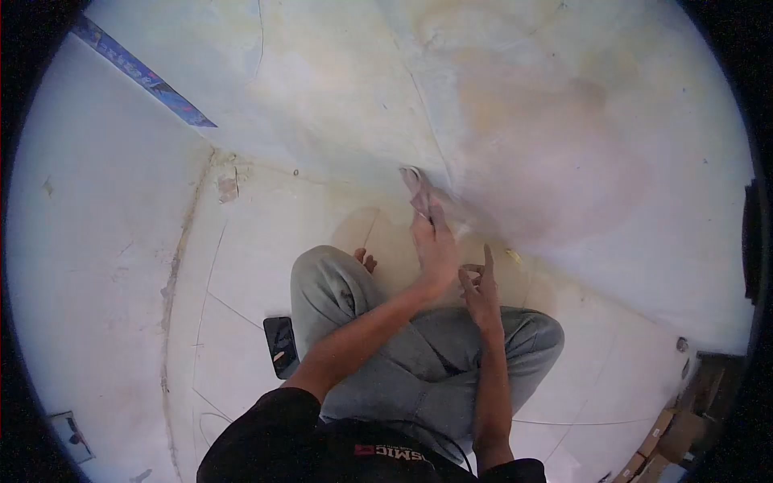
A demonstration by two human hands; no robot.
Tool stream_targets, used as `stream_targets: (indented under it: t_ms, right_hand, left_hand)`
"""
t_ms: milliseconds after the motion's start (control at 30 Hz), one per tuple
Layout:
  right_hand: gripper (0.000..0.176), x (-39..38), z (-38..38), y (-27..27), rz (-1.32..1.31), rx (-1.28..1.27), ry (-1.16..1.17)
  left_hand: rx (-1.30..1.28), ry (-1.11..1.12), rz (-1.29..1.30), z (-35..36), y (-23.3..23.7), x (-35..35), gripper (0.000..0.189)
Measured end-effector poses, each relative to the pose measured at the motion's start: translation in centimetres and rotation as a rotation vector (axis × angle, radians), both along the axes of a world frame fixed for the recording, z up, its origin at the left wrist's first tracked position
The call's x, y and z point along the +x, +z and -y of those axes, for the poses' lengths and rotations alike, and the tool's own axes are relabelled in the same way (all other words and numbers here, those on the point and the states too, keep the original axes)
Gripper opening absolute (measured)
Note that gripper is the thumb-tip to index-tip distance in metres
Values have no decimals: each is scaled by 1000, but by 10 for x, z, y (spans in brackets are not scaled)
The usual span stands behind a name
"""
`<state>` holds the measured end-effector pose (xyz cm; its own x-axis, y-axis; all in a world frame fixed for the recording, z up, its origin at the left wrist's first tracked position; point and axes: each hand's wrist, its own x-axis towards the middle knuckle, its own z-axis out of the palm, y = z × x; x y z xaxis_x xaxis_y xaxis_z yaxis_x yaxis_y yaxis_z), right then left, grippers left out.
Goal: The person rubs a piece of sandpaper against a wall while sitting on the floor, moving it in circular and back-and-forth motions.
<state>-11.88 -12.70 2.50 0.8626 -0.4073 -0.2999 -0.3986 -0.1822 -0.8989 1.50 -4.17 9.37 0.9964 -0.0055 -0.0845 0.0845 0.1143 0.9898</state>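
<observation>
My left hand is closed around a folded greyish-pink sheet, pinched between thumb and fingers. The sheet's looped end reaches up to the base of the pale wall, where it meets the floor. My right hand is just to the right and lower, above my crossed legs. Its index finger points up toward the wall, the other fingers are partly bent, and no object shows in it. A pinkish, smeared patch covers the wall ahead and to the right of both hands.
A dark phone lies on the tiled floor beside my left knee. Cardboard boxes stand at the lower right. A blue printed strip runs along the upper left wall, above a wall socket. Thin cracks cross the front wall.
</observation>
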Motion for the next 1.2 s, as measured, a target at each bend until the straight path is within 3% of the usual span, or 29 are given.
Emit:
stream_targets:
  t_ms: [233,433,533,633,700,733,800,933,1000,1133,1200]
  right_hand:
    - [76,1,-1,1,-21,-9,-2]
    - [77,0,2,2,-44,-23,4]
    - [76,0,1,-2,-33,-24,13]
    - [76,-2,0,3,-28,-9,5]
    - [76,1,0,5,-34,25,1]
    - [77,1,0,5,-35,16,-10]
    - [79,0,0,5,-39,4,-25]
    - [77,0,0,5,-47,-29,3]
    - [77,0,0,3,-34,-47,10]
    - [77,-1,0,0,-20,-18,-4]
    - [76,0,0,1,-27,-23,1]
  left_hand:
    - [112,19,105,5,-9,-10,49]
    - [71,-57,34,1,-1,-10,48]
    - [145,-24,144,1,7,-11,54]
    - [39,-36,-71,4,7,-7,53]
    - [278,130,366,10,0,-9,48]
    - [279,131,365,7,6,-8,48]
    - [42,24,27,1,20,-7,51]
    - [80,-1,69,3,3,-14,51]
    - [85,-36,41,1,4,-14,39]
    - [71,-54,84,4,-5,-16,50]
    - [141,-67,110,3,-2,-16,37]
